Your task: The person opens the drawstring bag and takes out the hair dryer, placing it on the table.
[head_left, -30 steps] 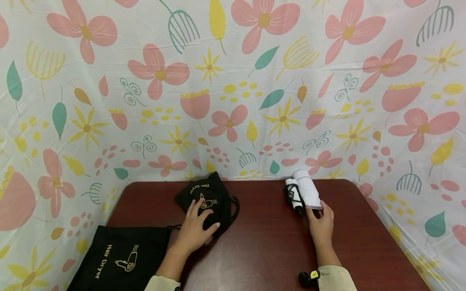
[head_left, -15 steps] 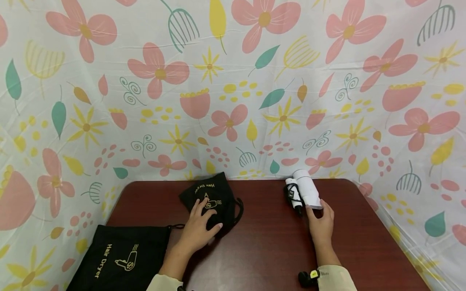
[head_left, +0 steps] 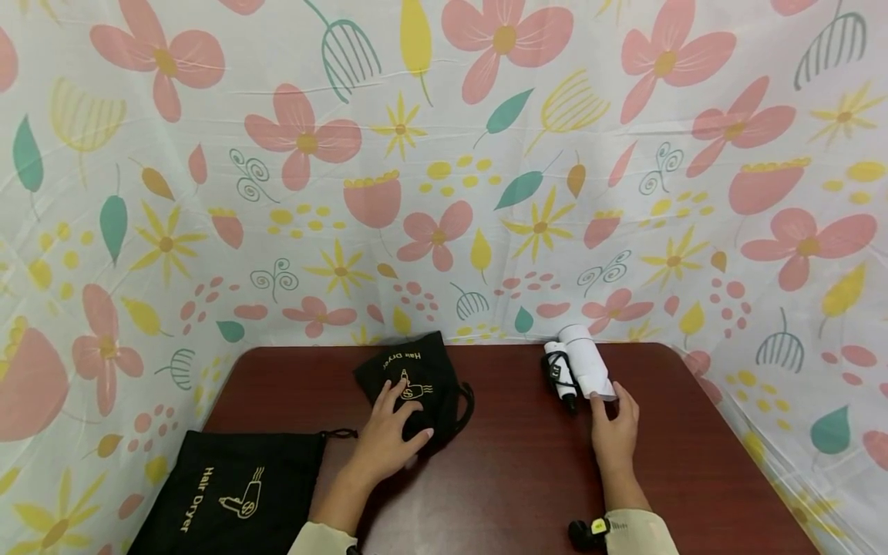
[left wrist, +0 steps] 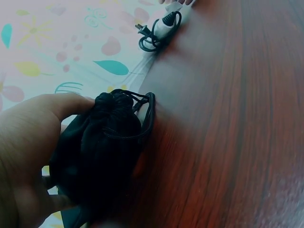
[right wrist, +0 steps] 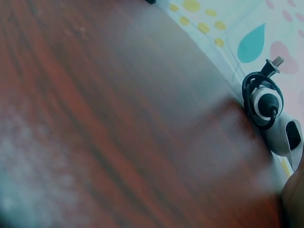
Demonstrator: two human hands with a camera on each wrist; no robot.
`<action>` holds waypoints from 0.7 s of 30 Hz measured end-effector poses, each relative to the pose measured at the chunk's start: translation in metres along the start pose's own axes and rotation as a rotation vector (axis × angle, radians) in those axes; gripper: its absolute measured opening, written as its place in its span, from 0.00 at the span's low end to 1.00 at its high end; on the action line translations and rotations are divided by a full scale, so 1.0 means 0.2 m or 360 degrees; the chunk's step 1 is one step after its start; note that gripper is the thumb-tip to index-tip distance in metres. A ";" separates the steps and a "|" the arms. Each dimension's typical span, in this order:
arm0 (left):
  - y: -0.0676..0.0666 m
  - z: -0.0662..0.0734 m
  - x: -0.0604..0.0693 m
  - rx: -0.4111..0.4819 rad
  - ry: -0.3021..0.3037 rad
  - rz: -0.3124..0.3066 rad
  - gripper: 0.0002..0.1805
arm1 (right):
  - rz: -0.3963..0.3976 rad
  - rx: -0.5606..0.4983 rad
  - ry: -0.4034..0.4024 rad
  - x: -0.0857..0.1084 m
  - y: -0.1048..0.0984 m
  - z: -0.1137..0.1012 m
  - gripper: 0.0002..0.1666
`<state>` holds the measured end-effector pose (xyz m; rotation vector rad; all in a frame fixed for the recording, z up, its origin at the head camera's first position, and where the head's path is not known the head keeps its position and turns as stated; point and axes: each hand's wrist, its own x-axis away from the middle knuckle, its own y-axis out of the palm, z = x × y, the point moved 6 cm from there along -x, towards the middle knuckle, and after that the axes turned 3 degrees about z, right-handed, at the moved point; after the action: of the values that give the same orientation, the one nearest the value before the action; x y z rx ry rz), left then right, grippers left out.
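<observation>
My left hand (head_left: 388, 443) is over a black drawstring pouch (head_left: 437, 397) with gold "Hair Dryer" print at the table's back left. In the left wrist view, my thumb and fingers grip the bulging pouch (left wrist: 97, 152) from both sides. At the back right lies a folded white hair dryer (head_left: 585, 364), its black cord wound round the handle (head_left: 557, 362). My right hand (head_left: 616, 439) holds the near end of its barrel between thumb and fingers. The right wrist view shows the cord and plug (right wrist: 270, 66) beside the barrel's end; little of that hand appears there.
A second black "Hair Dryer" pouch (head_left: 280, 466) lies flat at the table's front left, its cord (head_left: 340, 433) trailing right. The dark red wooden table (head_left: 513, 470) meets a flower-patterned cloth (head_left: 444, 185) at its back edge. A black strap device (head_left: 588, 533) is by my right cuff.
My left hand has slid the bulging drawstring pouch to the right, away from the flat one. My right hand stays at the hair dryer, shifted only slightly.
</observation>
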<state>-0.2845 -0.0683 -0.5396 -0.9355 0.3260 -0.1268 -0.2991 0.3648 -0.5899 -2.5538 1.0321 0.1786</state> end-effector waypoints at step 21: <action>0.07 0.04 -0.05 0.0144 0.0076 0.0015 0.20 | 0.0279 -0.0060 -0.0400 0.05 -0.02 -0.06 0.29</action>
<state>-0.2913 -0.0522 -0.5440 -0.8422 0.3662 -0.1540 -0.2892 0.3557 -0.5801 -2.3940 1.1592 0.5557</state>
